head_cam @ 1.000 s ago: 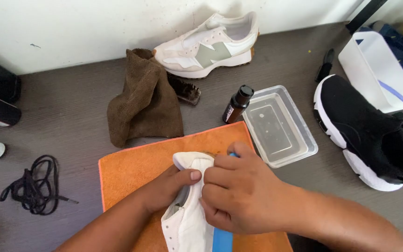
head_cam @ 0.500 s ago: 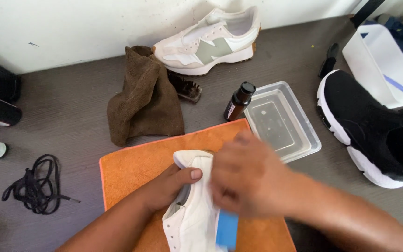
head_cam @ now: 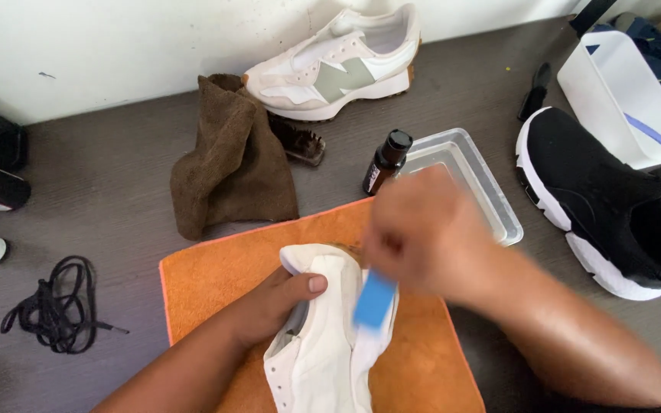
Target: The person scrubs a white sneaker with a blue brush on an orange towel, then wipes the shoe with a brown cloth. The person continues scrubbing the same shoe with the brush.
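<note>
The left hand (head_cam: pixel 269 306) holds the white shoe (head_cam: pixel 323 344) on the orange towel (head_cam: pixel 208 275); the blurry right hand (head_cam: pixel 422 237) grips a blue brush (head_cam: pixel 374 300); scrubbing looks half done.

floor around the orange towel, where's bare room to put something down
Bare floor lies between the black laces and the brown cloth, left of the orange towel. Crowded to the right: bottle, clear tray, black shoe.

White shoe (head_cam: pixel 323 344), blue brush (head_cam: pixel 374 300), orange towel (head_cam: pixel 216 275).
</note>
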